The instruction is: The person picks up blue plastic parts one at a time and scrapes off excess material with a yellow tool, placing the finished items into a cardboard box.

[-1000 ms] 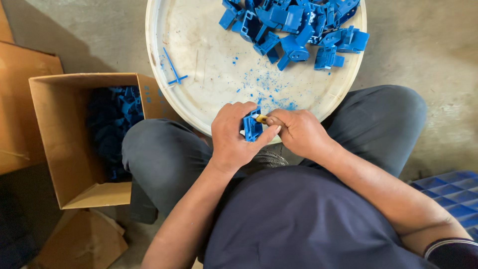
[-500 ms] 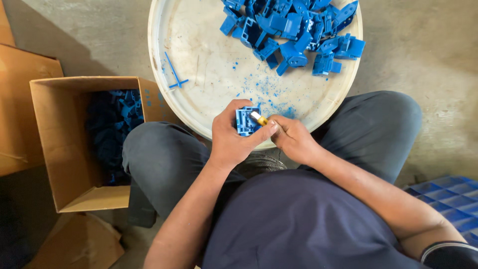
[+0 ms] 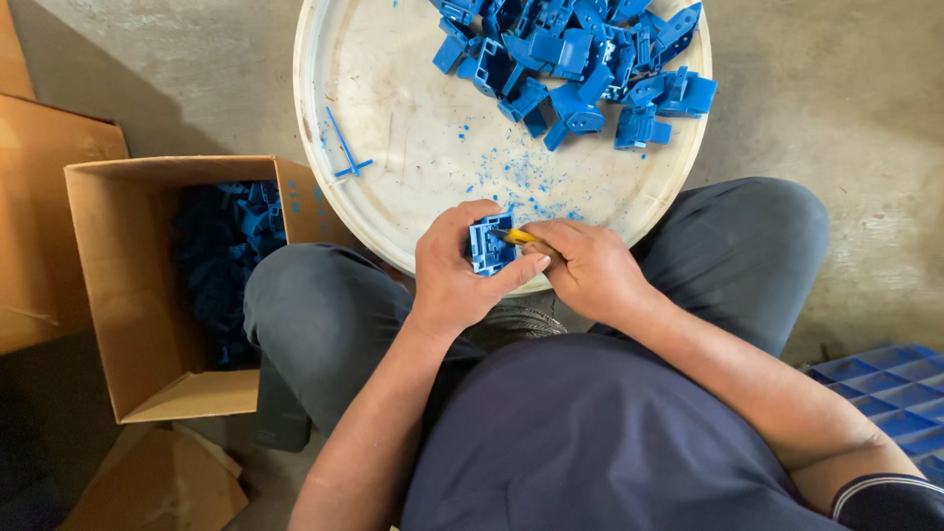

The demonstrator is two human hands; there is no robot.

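My left hand (image 3: 454, 273) grips a small blue plastic part (image 3: 490, 245) over the near rim of a round white tray (image 3: 393, 147). My right hand (image 3: 580, 267) holds a small yellow-handled tool (image 3: 513, 236) whose tip touches the part's edge. A pile of several more blue plastic parts (image 3: 580, 59) lies at the far side of the tray. Blue shavings (image 3: 531, 177) are scattered on the tray between the pile and my hands.
An open cardboard box (image 3: 108, 295) with several blue parts (image 3: 231, 256) inside stands on the floor to my left. A thin blue strip (image 3: 344, 152) lies on the tray's left side. A blue crate (image 3: 885, 388) shows at the lower right. Flattened cardboard (image 3: 39, 226) lies at far left.
My hands have shifted slightly, and the blue part has turned in my left hand so its face shows more. The tool stays against the part.
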